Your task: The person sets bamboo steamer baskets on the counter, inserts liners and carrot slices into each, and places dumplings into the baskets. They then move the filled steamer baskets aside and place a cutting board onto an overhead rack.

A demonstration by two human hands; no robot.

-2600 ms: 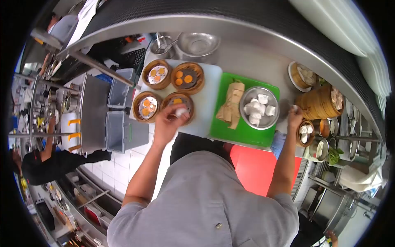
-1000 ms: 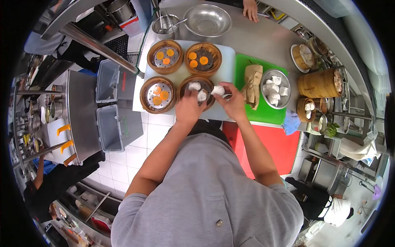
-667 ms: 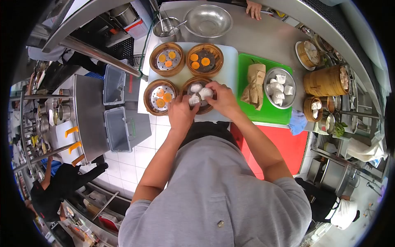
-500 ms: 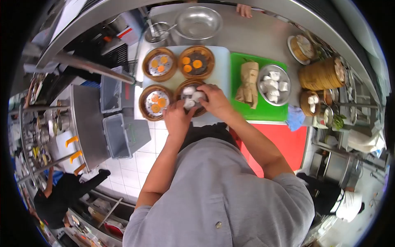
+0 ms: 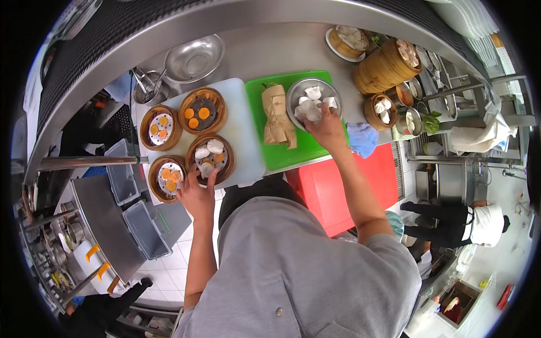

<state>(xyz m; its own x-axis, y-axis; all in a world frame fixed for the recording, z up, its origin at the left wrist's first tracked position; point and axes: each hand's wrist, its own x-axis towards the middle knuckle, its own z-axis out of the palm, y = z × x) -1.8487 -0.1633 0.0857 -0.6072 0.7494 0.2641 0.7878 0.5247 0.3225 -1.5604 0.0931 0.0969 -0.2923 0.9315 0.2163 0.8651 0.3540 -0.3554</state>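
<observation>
My left hand (image 5: 198,197) is at the front of a round bamboo steamer (image 5: 230,149) holding several white dumplings (image 5: 214,146). Its thumb and fingers sit around the dumpling nearest the front rim. Carrot slices show on the steamer's liner beside them. Further right, my right hand (image 5: 328,130) reaches into a metal bowl (image 5: 289,97) of white dumplings, its fingers closed around one (image 5: 313,115) and partly covering it. Three other steamers, one at the back (image 5: 224,107) and two on the left (image 5: 147,119), (image 5: 151,179), hold orange carrot slices without dumplings.
The steamers stand around a white board (image 5: 239,118). A brown paper bundle (image 5: 275,115) lies on a green board (image 5: 256,101). A blue cloth (image 5: 362,139), stacked steamers (image 5: 377,73) and a large metal bowl (image 5: 194,59) are nearby. A co-worker (image 5: 445,222) stands at far right.
My right hand has left the steamer and moved right into the bowl of dumplings. My left hand stays at the steamer. The view has turned, and the counter appears shifted left.
</observation>
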